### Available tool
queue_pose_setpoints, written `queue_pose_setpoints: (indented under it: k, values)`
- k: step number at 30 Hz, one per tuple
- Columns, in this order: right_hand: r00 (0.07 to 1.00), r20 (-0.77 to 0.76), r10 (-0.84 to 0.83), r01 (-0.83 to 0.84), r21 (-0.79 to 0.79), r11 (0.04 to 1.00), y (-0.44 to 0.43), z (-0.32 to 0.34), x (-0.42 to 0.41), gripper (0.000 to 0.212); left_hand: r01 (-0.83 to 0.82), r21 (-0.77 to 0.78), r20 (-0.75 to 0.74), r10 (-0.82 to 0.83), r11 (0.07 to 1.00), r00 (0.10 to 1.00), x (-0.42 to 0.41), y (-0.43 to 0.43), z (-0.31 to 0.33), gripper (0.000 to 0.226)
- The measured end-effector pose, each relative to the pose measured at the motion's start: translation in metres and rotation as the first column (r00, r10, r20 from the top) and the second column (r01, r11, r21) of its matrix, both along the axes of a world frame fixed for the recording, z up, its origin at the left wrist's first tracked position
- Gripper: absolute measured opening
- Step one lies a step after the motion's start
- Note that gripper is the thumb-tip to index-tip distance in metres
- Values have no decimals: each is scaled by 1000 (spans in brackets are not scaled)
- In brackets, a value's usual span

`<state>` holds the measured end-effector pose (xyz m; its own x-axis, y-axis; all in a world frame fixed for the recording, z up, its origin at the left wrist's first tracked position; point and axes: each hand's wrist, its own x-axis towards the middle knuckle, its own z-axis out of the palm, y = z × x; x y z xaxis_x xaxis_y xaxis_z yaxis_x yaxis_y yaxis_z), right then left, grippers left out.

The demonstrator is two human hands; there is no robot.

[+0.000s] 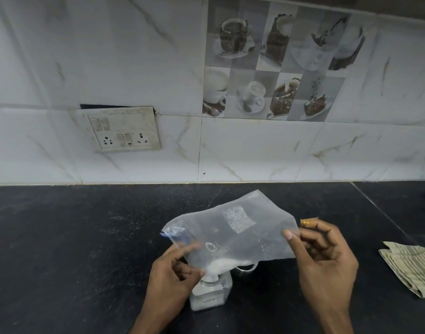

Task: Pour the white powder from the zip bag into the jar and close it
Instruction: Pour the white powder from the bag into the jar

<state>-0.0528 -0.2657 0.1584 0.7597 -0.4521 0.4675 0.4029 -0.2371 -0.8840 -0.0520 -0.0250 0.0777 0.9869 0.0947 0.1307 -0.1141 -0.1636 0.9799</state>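
over a black countertop [62, 237], a clear zip bag [233, 235] is pinched at its left end by the left hand [172, 273]. white powder [218, 265] is gathered in its lowest corner, just above the open glass jar [211, 295]. the right edge is pinched by the right hand [327, 261]. a folded striped cloth [409, 266] is laid far right.

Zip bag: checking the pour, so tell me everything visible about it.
The zip bag is thin, clear, crinkled plastic with a blue zip strip at its left end and a white printed patch. Held spread in the air, left hand pinching near the zip, right hand the opposite edge. Nearly empty; some white powder sits at its lowest part, over the jar.
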Motion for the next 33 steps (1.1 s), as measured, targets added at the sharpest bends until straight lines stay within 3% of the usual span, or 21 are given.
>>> queue_pose_setpoints:
  k: [15, 33]
  values:
    - [1000, 6, 0, 0, 70, 998, 1, 0, 0, 31, -25, -30, -6, 25, 999, 1000, -2, -1, 3, 63]
    - [999, 47, -13, 11, 48, 999, -1, 3, -3, 26, -23, -7, -13, 23, 1000, 1000, -3, -1, -2, 60]
